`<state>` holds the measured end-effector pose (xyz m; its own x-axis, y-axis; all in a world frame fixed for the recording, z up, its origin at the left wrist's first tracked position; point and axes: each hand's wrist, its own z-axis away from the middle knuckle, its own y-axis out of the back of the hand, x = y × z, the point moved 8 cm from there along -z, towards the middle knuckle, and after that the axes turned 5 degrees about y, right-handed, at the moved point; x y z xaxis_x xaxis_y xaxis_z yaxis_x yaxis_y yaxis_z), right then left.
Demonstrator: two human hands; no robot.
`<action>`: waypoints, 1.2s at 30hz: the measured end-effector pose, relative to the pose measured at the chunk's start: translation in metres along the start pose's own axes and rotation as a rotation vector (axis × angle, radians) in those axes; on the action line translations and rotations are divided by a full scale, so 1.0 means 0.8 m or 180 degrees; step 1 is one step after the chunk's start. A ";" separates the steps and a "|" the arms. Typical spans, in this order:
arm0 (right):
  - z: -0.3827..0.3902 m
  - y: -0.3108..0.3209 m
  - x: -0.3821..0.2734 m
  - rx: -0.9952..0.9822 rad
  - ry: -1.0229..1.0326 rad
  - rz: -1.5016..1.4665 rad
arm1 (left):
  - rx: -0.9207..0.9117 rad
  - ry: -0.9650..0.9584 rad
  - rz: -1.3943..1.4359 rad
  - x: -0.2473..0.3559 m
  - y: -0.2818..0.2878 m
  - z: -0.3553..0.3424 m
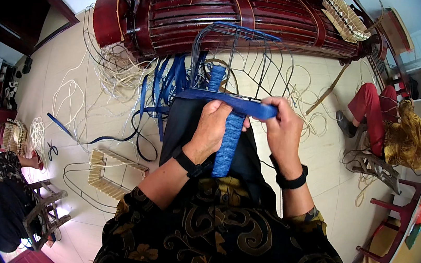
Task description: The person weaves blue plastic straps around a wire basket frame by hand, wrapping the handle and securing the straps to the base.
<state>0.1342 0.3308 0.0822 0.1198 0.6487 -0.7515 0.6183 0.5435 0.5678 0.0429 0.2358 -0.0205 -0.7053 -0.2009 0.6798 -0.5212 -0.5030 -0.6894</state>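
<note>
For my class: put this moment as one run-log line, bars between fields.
left hand: gripping at blue bar | right hand: pinching blue strap | wire frame: beyond hands | bench: beyond frame

The frame is thin dark wire bent into curved ribs, with blue along its far rim. Across the frame's near side runs the strip, flat and dark blue, its right end blurred. The band, lighter blue, wrapped in slanting turns, points away from the frame's near side; a similar stub shows within the frame.
</note>
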 end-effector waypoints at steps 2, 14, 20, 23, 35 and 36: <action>0.019 -0.003 -0.025 -0.0105 0.0728 0.0297 | 0.0147 -0.0070 0.0057 0.009 -0.001 0.005; 0.013 -0.005 0.004 0.0370 0.0304 -0.0179 | 0.0241 -0.0109 0.0221 0.005 0.004 0.003; -0.006 -0.019 0.007 0.0529 0.0202 -0.0186 | 0.0436 -0.0046 0.0298 0.000 0.013 0.004; -0.004 -0.024 0.011 0.0449 -0.0117 -0.0316 | 0.0349 -0.0078 0.0264 0.002 0.007 0.004; -0.003 -0.034 -0.020 0.0705 0.1057 0.0856 | 0.0064 -0.0487 0.0087 0.007 -0.003 0.013; -0.004 -0.034 -0.020 0.0665 0.1021 0.0838 | 0.0150 -0.0524 0.0120 0.007 0.000 0.012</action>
<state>0.1131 0.3074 0.0795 0.0676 0.9001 -0.4304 0.7462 0.2407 0.6207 0.0435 0.2266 -0.0142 -0.6339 -0.3533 0.6880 -0.4699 -0.5307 -0.7054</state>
